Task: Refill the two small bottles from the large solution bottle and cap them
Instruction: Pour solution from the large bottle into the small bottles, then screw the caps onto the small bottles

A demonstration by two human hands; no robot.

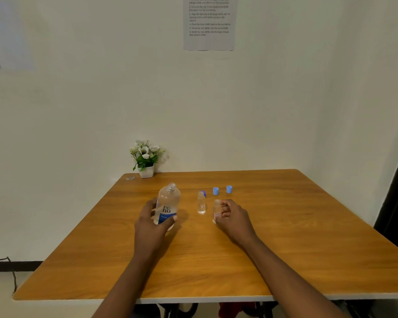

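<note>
Hands work just beyond the middle of the surface [285, 249]; the left hand [153, 223] wraps thumb and fingers round the lower, labelled part of the large solution bottle [168, 203], which is upright, uncapped and holds clear liquid; the right hand [233, 216] grips one small bottle [216, 211] between curled fingers and thumb, its mouth open, and whether its base touches the wood I cannot tell. The other small bottle [201, 204] stands free between the two hands, uncapped, near both but touching neither; a dark blue cap [204, 193] sits just behind it, partly hidden. Two light blue caps [215, 191] [229, 189] stand side by side, apart from each other, further toward the far edge and beyond the right hand. A potted flower [146, 161] sits at the far left corner, with a small clear scrap [130, 178] just beside it near the left edge. Broad wood runs from the right hand to the right edge, and from both hands down to the near edge, crossed by the forearms; a narrower strip lies between the large bottle and the left edge. A printed sheet [209, 22] hangs on the wall behind.
</note>
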